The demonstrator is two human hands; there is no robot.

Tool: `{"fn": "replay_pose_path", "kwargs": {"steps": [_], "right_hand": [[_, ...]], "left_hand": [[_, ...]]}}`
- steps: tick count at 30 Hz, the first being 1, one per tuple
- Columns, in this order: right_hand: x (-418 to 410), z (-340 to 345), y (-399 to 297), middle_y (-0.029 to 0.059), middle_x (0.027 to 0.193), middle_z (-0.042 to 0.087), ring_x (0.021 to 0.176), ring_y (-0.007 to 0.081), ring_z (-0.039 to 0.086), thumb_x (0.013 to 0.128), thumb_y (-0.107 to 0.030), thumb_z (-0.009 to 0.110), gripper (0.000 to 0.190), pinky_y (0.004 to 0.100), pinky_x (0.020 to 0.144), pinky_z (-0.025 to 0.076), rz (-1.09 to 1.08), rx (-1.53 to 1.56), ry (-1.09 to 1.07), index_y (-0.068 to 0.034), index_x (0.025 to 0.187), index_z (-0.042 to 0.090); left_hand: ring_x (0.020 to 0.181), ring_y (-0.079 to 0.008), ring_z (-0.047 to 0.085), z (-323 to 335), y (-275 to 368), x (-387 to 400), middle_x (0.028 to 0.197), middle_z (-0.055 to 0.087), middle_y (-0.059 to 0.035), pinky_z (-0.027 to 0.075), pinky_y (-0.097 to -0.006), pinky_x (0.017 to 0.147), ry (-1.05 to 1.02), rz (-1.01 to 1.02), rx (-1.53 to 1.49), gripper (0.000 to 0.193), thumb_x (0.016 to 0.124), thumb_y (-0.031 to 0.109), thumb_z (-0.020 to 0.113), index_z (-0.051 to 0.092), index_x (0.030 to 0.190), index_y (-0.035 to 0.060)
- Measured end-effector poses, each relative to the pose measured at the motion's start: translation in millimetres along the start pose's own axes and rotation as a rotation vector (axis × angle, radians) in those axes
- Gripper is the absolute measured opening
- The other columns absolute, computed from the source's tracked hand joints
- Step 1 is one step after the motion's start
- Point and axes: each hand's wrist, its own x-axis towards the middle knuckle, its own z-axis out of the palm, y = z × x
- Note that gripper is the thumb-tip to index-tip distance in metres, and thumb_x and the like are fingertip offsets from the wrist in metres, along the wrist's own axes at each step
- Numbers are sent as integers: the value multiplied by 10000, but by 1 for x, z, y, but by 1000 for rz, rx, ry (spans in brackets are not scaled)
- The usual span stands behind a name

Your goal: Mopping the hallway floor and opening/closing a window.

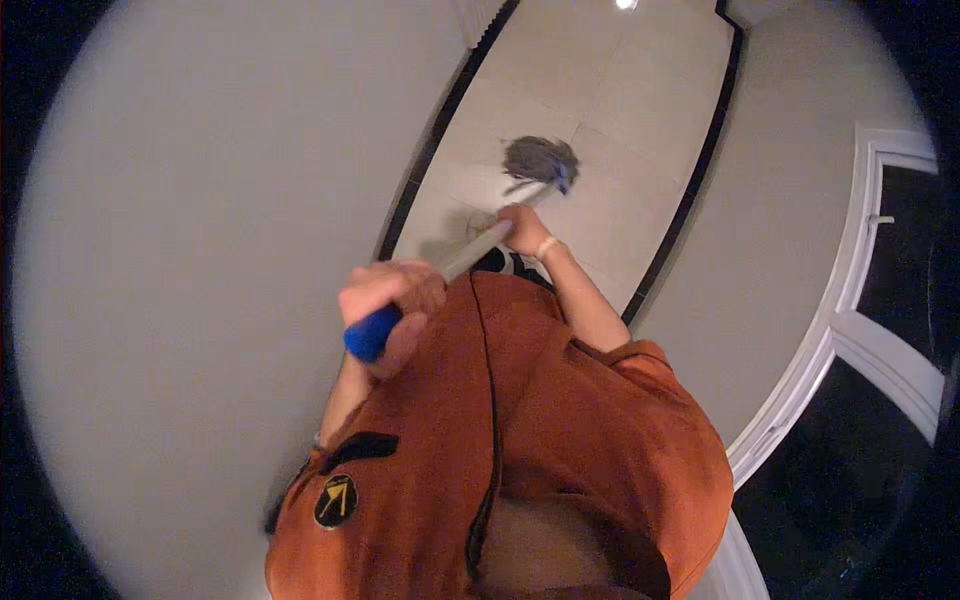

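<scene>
A string mop's grey head (538, 157) rests on the pale tiled floor, blurred, with a blue fitting (564, 178) where the pole joins it. The light-coloured pole (476, 253) slants from there up towards my chest. My left hand (394, 300) is wrapped around its top end, just by the blue end grip (373, 334), which sticks out below the fist. Farther down the pole, my right hand (523, 229) is closed around it, a pale band on that wrist. Parts of my dark shoes (491, 260) show beneath the hands.
A narrow passage of pale floor tiles (645, 157) runs ahead between a grey wall (225, 187) on the left and another wall (780, 150) on the right. Black skirting (427, 150) edges both sides. At the right stands a white-framed window or door (844, 300) with dark panes.
</scene>
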Motion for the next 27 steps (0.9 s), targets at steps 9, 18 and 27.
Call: {"fn": "replay_pose_path", "kwargs": {"steps": [9, 18, 27], "right_hand": [[-174, -65, 58, 199, 827, 698, 841, 402, 680, 694, -184, 721, 145, 448, 775, 545, 533, -181, 64, -89, 801, 742], [-48, 40, -5, 131, 916, 717, 906, 363, 676, 647, -193, 773, 232, 470, 827, 521, -23, -18, -8, -128, 863, 714], [51, 177, -107, 160, 988, 700, 1019, 389, 645, 690, -218, 726, 284, 505, 905, 502, -295, -1, -389, -134, 961, 723]], "left_hand": [[687, -240, 640, 83, -91, -16, 752, 659, -116, 527, -370, 684, -319, -242, -140, 169, 914, 92, 628, 581, 767, 25], [594, -213, 525, 38, 50, -32, 602, 525, -50, 488, -440, 713, 131, -259, -17, 285, 932, 143, 625, 494, 697, 49], [594, -203, 519, 61, 82, -99, 618, 526, -50, 489, -432, 740, 285, -215, 491, 236, 894, 148, 657, 505, 734, 63]]}}
